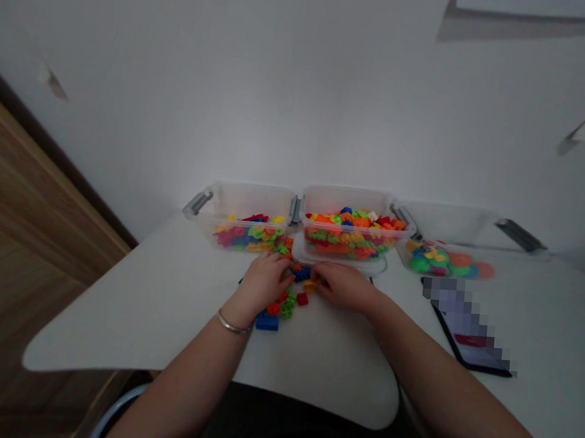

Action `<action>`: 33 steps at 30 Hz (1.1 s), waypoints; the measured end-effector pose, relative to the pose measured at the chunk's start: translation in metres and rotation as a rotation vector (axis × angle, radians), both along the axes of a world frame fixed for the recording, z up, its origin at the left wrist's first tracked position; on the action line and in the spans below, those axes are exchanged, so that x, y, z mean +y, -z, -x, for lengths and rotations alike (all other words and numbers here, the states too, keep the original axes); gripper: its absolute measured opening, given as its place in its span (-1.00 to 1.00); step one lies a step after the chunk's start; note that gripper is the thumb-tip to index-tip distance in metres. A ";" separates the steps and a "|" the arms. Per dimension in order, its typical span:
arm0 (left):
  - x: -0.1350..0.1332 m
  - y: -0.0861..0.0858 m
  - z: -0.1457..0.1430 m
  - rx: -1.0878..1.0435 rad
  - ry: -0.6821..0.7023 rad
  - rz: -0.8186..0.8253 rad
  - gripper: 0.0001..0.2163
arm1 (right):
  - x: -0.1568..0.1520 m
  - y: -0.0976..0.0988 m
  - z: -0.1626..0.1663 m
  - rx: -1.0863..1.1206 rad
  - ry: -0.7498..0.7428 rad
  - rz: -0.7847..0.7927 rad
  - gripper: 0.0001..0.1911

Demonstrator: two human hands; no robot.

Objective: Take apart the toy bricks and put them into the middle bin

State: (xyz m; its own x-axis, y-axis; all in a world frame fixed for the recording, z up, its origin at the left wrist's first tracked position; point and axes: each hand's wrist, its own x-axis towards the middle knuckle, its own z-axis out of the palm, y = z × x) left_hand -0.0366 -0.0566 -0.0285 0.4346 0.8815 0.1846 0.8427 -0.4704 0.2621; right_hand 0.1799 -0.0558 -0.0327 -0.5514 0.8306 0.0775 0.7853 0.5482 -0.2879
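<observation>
Both hands rest on a white table (155,316) over a small heap of coloured plastic building bricks (286,305). My left hand (264,280), with a thin bangle on its wrist, has its fingers curled down onto the bricks near an orange piece. My right hand (344,286) is closed in a pinch round a small yellow brick (310,286). A blue brick (267,321) lies by my left wrist, and a red brick (302,299) sits between the hands. What my left fingers hold is hidden.
Three clear plastic bins stand along the wall: the left bin (245,224) and middle bin (354,231) with mixed bricks, the right bin (445,253) with round coloured pieces. A dark tablet (472,338) lies at right. Wooden panelling (19,186) is on the left.
</observation>
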 end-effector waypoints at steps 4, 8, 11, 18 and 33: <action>0.000 0.001 0.000 0.008 -0.024 -0.007 -0.80 | 0.000 -0.003 0.001 0.020 -0.018 -0.128 -0.91; 0.002 0.005 0.000 -0.006 -0.047 -0.043 -0.80 | -0.003 -0.011 -0.003 0.129 -0.053 -0.328 -0.90; 0.003 0.009 0.002 -0.003 -0.043 -0.060 -0.78 | -0.004 -0.020 -0.010 0.253 -0.039 -0.525 -0.93; 0.003 0.016 0.008 -0.071 -0.026 -0.013 -0.75 | 0.010 -0.041 -0.048 0.459 0.408 -0.873 -0.80; 0.001 0.014 0.007 -0.064 0.043 0.020 -0.74 | 0.038 -0.018 -0.082 0.412 0.708 -0.821 -0.89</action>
